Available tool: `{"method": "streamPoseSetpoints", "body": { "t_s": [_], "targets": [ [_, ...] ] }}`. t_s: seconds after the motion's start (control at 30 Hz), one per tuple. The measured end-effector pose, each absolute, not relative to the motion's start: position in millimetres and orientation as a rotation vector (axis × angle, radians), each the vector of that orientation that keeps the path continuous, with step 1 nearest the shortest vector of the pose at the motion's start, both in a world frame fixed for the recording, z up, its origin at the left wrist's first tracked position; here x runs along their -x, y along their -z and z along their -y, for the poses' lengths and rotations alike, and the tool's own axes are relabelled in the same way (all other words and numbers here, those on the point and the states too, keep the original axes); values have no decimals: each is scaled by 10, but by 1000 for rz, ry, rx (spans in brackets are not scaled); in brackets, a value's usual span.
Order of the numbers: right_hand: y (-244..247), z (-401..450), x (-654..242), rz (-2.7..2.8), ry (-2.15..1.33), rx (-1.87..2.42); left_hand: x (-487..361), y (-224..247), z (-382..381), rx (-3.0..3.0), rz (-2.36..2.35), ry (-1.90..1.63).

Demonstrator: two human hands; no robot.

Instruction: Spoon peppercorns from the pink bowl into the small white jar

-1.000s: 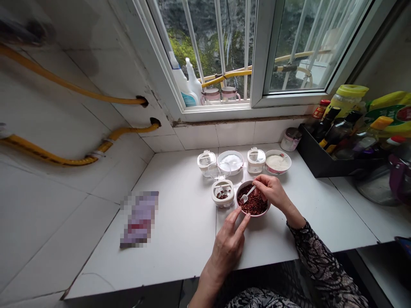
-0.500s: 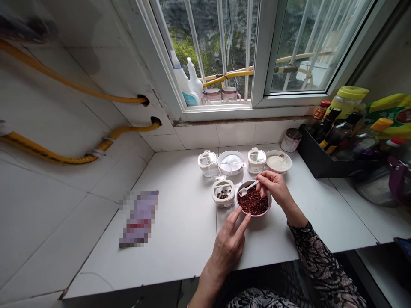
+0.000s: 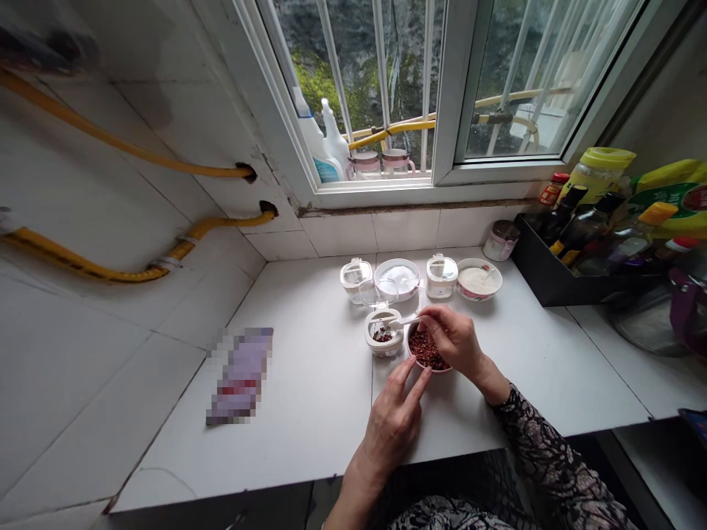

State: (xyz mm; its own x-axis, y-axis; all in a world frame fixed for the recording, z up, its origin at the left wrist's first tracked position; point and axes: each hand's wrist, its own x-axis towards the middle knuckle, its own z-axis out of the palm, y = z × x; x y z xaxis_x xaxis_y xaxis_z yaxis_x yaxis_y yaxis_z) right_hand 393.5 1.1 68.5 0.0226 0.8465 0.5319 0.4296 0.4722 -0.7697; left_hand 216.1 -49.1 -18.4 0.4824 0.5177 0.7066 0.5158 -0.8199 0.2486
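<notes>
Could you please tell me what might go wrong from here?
The right hand holds the white spoon at the open jar; anything on it, too small to tell, could spill onto the counter. The left hand touches the bowl near its rim; a press there might tilt it and scatter the dark red pieces.

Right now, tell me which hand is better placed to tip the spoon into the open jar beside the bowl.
Right hand, likely: it grips the spoon, whose scoop end is at the jar's opening. The left hand has fingertips at the bowl's near rim.
</notes>
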Motion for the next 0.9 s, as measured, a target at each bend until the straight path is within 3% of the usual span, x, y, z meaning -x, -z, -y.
{"method": "streamPoseSetpoints", "body": {
  "t_s": [0.33, 0.9],
  "targets": [
    [-699, -124, -4332, 1503, -727, 1380, -2164, 166, 503, -2684, -947, -1272],
    [-673, -143, -4298, 1395, -927, 1430, -2159, 161, 495, -2691, -941, -1270]
  ]
}}
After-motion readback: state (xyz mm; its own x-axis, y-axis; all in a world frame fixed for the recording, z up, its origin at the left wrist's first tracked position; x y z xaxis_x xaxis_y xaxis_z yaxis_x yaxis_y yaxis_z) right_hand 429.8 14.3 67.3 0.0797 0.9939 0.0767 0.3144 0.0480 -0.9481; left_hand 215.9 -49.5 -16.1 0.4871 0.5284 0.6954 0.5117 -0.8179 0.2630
